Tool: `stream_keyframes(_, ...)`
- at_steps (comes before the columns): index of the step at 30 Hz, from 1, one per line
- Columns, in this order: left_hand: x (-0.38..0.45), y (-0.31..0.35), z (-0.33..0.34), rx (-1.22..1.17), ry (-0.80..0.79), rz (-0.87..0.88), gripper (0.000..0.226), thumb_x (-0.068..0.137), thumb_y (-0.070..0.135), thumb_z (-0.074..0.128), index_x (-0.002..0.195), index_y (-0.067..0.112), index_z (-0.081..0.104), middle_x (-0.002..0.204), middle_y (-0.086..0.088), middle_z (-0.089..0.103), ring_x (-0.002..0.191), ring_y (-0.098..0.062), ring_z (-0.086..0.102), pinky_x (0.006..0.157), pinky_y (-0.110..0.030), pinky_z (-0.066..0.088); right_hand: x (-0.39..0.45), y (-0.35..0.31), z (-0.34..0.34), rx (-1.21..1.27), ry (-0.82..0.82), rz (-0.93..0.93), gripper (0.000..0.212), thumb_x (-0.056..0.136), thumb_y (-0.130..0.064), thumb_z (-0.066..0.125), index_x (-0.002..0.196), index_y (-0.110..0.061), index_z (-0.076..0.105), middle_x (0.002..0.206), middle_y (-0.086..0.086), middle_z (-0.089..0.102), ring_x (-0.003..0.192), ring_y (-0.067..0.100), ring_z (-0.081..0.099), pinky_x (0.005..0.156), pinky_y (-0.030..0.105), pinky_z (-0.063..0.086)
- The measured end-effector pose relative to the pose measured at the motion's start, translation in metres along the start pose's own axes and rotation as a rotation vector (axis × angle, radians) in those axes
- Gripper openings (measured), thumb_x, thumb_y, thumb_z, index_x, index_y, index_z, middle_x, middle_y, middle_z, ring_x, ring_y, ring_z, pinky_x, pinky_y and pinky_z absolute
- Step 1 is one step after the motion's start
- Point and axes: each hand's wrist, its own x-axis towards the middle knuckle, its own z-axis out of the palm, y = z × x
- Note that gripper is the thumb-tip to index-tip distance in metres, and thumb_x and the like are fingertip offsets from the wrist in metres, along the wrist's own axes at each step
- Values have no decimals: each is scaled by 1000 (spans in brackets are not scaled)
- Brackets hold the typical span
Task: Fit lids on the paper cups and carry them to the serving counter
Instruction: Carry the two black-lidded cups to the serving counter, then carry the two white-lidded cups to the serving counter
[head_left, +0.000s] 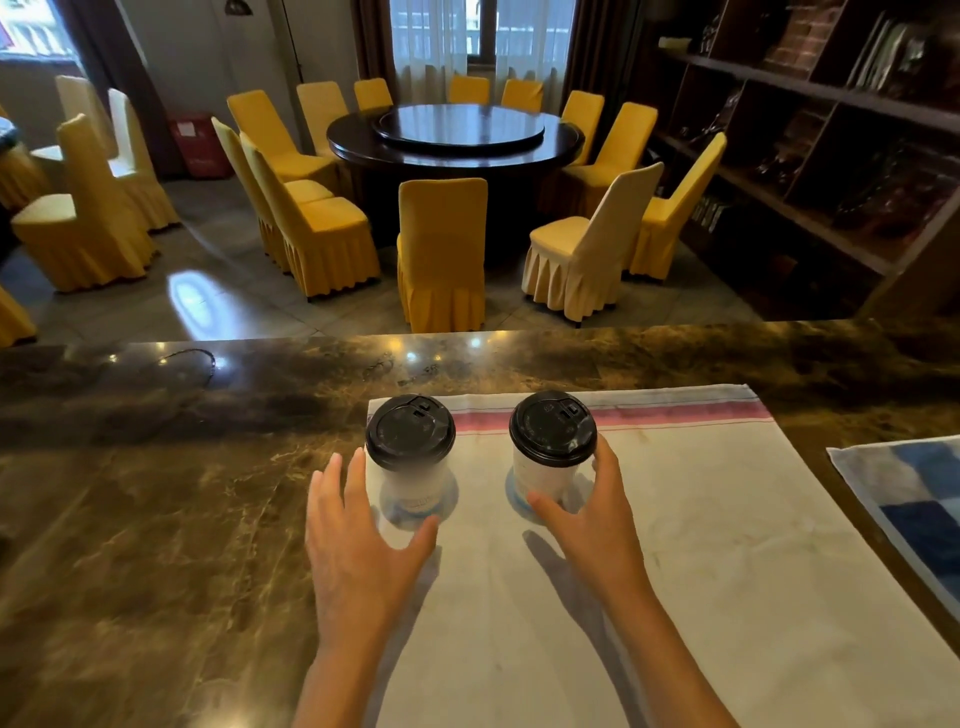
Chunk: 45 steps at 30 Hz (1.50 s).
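Two white paper cups with black lids stand upright on a white cloth (675, 545) on the brown marble counter (156, 519). The left cup (410, 483) carries its lid (410, 431); my left hand (358, 540) is spread open around its near left side, fingers apart, a small gap to the cup wall. The right cup (540, 478) has its lid (552, 428) on; my right hand (592, 514) curls around its lower right side, thumb at the base and fingers touching the wall.
A blue checked cloth (914, 514) lies at the counter's right edge. Beyond the counter's far edge sit a round dark dining table (457, 135) ringed by several yellow-covered chairs (441, 249), and dark shelving (810, 156) on the right.
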Motion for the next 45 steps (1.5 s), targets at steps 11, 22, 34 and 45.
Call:
stream_keyframes(11,-66,7,-8,85,17,345,91,79,68,59,155,25,32,168,-13,14,156,-36,5,120,-58,5,-78,31,-61,-808,172,-183,90,88,-70,43,153,-34,-7,167,-3,-12,155,27,-9,123,56,-1)
stream_keyframes(22,-192,162,5,41,-269,877,89,81,81,30,156,33,26,169,-13,15,155,-41,7,119,-67,13,-252,78,-213,-825,543,53,91,91,-63,47,160,-27,-1,167,-3,-13,154,28,-13,122,58,0)
stream_keyframes(34,-557,268,-47,-287,-618,1564,91,82,81,39,160,35,23,168,-9,19,156,-34,3,123,-58,9,-644,154,-343,-769,1180,604,89,85,-73,28,155,-40,-15,168,-9,-9,154,20,-14,124,54,1)
stream_keyframes(45,-883,252,-145,-658,-1027,2067,88,78,74,45,155,36,29,163,-10,33,152,-37,20,118,-63,20,-956,167,-309,-661,1687,1240,92,87,-66,46,159,-27,4,167,-5,0,155,29,-1,122,56,7)
